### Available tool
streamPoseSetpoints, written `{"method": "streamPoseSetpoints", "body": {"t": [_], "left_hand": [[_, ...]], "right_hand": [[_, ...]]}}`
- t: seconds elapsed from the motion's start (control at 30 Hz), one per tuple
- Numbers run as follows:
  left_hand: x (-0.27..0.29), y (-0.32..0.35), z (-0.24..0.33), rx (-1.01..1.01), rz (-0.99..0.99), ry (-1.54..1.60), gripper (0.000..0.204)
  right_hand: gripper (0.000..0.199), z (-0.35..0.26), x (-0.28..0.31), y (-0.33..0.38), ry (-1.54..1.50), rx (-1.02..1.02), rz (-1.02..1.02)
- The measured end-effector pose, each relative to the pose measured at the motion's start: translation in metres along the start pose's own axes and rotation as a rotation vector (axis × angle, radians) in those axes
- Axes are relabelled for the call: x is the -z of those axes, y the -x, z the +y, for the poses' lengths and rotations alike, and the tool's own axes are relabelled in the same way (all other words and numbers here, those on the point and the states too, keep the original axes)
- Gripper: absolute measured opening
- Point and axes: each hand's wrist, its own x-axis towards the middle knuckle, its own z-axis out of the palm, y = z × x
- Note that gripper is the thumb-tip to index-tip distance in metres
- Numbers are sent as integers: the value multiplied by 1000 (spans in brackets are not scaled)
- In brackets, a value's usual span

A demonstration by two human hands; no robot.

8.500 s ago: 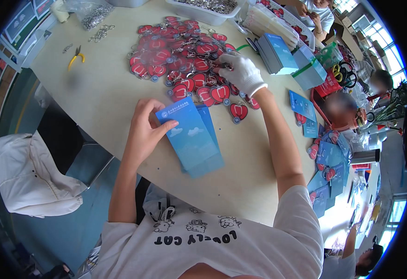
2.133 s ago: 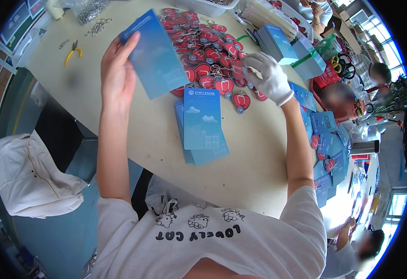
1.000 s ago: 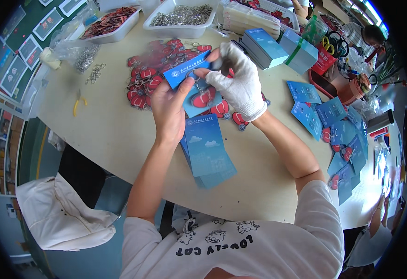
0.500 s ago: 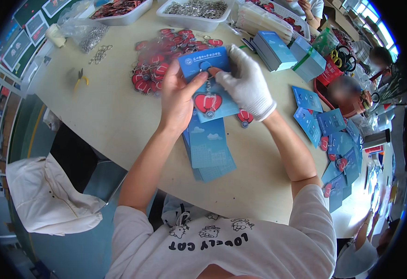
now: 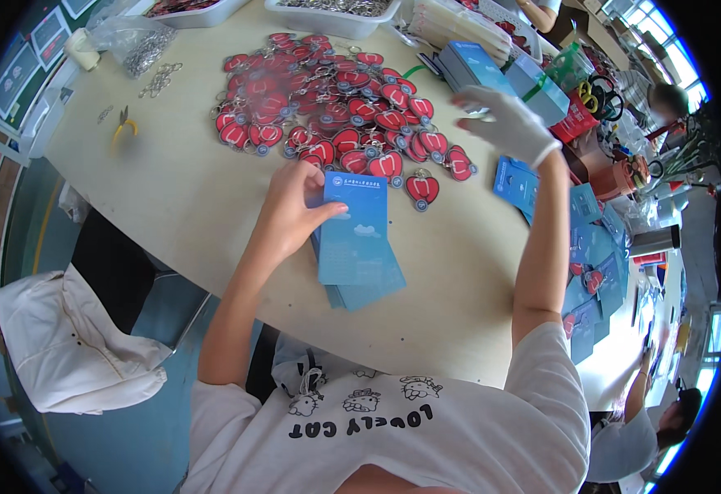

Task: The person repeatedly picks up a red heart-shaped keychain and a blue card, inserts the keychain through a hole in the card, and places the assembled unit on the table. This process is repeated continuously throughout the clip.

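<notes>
My bare left hand (image 5: 290, 210) grips the left edge of a blue card (image 5: 354, 239), thumb on its front and the other fingers partly hidden behind. More blue cards (image 5: 373, 284) lie stacked beneath it on the table. A white glove covers my right hand (image 5: 513, 128), which is raised to the right with fingers apart and nothing visible in them. Below it a spread of blue cards (image 5: 603, 247), some with red heart-shaped keychains (image 5: 593, 281), covers the table's right side. Beyond my left hand lies a heap of red heart keychains (image 5: 348, 107); one keychain (image 5: 422, 189) sits apart.
Yellow-handled pliers (image 5: 123, 123) and loose metal rings (image 5: 161, 80) lie at left. White bins (image 5: 336, 18) of metal parts stand at the far edge. Card stacks (image 5: 474, 70), scissors (image 5: 603, 95) and a plant pot (image 5: 624, 183) are at right. Other people sit around.
The card with a heart keychain has left my hands. My right hand has moved right and opened; my left has come nearer and taken hold of a card on the stack.
</notes>
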Motion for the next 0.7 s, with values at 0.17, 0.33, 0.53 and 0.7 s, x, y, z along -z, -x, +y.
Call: {"method": "streamPoseSetpoints", "body": {"t": [0.17, 0.33, 0.53, 0.7], "left_hand": [[12, -3, 18, 200, -38, 552, 24], [22, 4, 19, 309, -36, 440, 23], [11, 8, 24, -50, 282, 276, 22], [30, -1, 34, 122, 271, 835, 25]], "right_hand": [[45, -41, -49, -37, 18, -57, -34], [37, -40, -87, -45, 73, 17, 126], [28, -40, -68, -44, -216, -182, 222], [27, -33, -65, -47, -592, -158, 133]]}}
